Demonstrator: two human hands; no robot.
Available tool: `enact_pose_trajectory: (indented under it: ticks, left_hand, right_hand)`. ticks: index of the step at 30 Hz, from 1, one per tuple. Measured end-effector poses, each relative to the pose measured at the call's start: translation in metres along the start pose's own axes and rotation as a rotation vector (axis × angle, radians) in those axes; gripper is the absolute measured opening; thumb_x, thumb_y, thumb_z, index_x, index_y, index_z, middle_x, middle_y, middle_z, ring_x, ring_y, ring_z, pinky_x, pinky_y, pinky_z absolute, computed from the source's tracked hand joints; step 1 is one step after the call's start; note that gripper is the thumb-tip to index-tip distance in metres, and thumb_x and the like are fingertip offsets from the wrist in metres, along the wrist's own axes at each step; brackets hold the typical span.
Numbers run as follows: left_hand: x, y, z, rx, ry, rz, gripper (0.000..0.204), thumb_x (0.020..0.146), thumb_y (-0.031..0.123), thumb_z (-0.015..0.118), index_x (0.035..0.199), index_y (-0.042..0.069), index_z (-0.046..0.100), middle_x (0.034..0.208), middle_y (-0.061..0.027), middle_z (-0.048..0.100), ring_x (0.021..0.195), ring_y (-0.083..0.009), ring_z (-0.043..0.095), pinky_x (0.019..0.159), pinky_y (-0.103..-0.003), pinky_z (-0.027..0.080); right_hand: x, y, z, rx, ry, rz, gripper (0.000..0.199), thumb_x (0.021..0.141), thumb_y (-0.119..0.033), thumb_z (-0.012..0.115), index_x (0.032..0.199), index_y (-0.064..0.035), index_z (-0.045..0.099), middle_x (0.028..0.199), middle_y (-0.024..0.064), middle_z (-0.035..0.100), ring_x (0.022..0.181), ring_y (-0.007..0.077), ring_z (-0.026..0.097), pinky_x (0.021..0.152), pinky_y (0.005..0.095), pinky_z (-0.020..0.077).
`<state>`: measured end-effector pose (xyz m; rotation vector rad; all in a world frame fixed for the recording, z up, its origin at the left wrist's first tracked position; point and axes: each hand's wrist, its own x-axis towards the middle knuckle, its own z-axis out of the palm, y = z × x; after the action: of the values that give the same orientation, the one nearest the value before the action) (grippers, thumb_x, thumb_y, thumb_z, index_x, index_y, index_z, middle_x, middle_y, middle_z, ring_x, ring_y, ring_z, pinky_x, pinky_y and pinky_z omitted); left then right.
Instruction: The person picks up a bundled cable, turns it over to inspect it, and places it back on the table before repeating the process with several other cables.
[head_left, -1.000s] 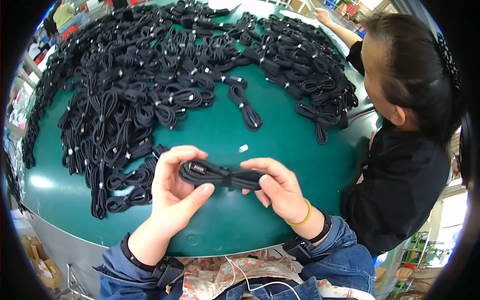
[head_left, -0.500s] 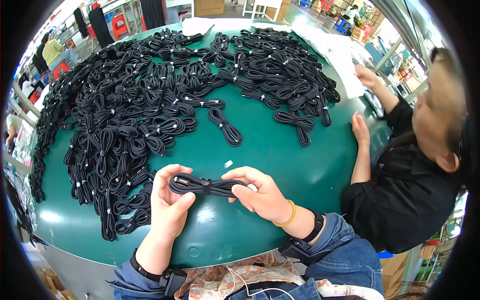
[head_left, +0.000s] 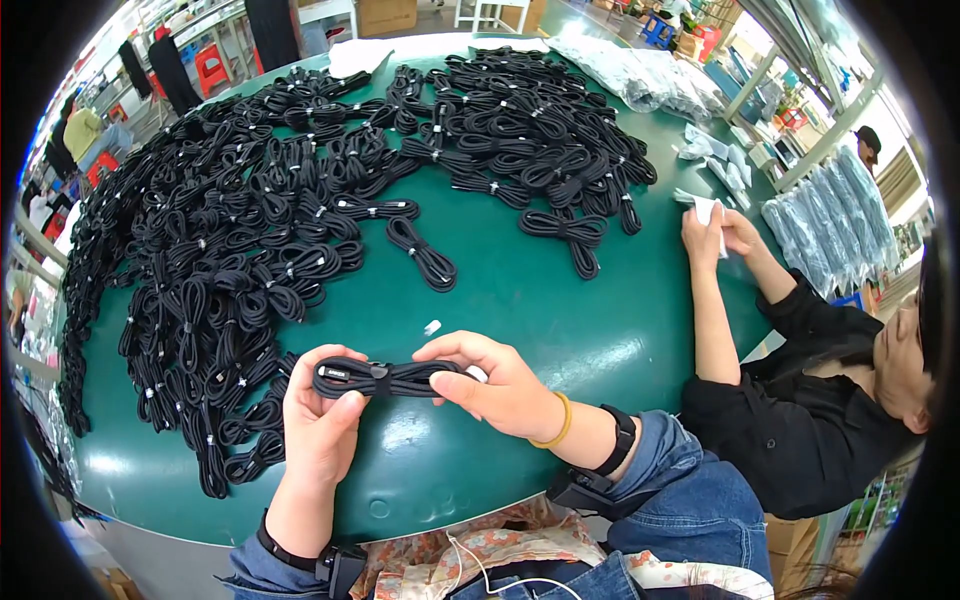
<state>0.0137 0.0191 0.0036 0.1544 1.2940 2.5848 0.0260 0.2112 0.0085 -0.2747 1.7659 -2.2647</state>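
Fingers of left hand and right hand clamped on cable bundle above green table.

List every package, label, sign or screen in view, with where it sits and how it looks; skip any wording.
Clear plastic bags: heaped at the green table's far right edge, crinkled, see-through.
Small white packet: flat, in the co-worker's hands at the table's right edge.
Bluish wrapped bundles: long, side by side, right of the table.
Brown cardboard box: beyond the table's far edge.
Signs and screens: none clearly visible.
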Motion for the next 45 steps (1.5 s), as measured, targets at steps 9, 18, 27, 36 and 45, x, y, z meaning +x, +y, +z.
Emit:
enact_pose_trajectory:
  ticks: [9,18,27,36,45]
  left_hand:
    - [0.003,-0.005,-0.001,0.05,0.005,0.034,0.043,0.071,0.004,0.061,0.108,0.002,0.04,0.101,-0.0102,0.048,0.094,-0.0178,0.051,0.082,-0.029,0.043]
    - [0.001,-0.008,-0.004,0.077,0.016,0.032,0.044,0.074,0.003,0.057,0.112,-0.001,0.036,0.105,-0.012,0.045,0.095,-0.0185,0.05,0.085,-0.028,0.042]
    - [0.004,-0.011,-0.004,0.078,0.037,0.031,0.053,0.075,0.0,0.054,0.121,-0.002,0.028,0.107,-0.0139,0.044,0.098,-0.0214,0.049,0.087,-0.029,0.042]
    - [0.002,-0.012,-0.005,0.092,0.049,0.05,0.054,0.075,-0.001,0.053,0.122,-0.002,0.026,0.108,-0.0143,0.045,0.102,-0.0237,0.048,0.089,-0.03,0.041]
    - [0.002,-0.012,-0.003,0.109,0.042,0.062,0.053,0.075,-0.002,0.052,0.121,-0.001,0.027,0.108,-0.0141,0.045,0.102,-0.0242,0.048,0.089,-0.031,0.04]
  right_hand:
    - [0.004,0.01,-0.003,-0.009,0.043,-0.054,0.027,0.078,-0.02,0.058,0.097,-0.002,0.052,0.071,-0.001,0.05,0.064,0.0051,0.042,0.055,0.0201,0.0349]
    - [0.004,0.009,-0.005,-0.063,0.015,-0.051,0.025,0.078,-0.016,0.057,0.099,-0.0036,0.051,0.076,-0.0012,0.048,0.066,0.0044,0.038,0.057,0.0195,0.0338]
    - [0.005,0.011,-0.009,-0.024,0.017,-0.064,0.025,0.078,-0.019,0.058,0.096,-0.0034,0.051,0.071,-0.0019,0.044,0.064,0.0049,0.037,0.055,0.0201,0.0321]
    - [0.007,0.012,-0.009,-0.102,0.032,-0.074,0.026,0.077,-0.021,0.059,0.095,-0.0035,0.052,0.071,-0.0013,0.043,0.064,0.0056,0.037,0.055,0.0207,0.0321]
    - [0.006,0.01,-0.009,-0.091,0.003,-0.045,0.026,0.077,-0.021,0.059,0.095,-0.0031,0.052,0.074,-0.0008,0.042,0.065,0.0058,0.036,0.056,0.0205,0.0321]
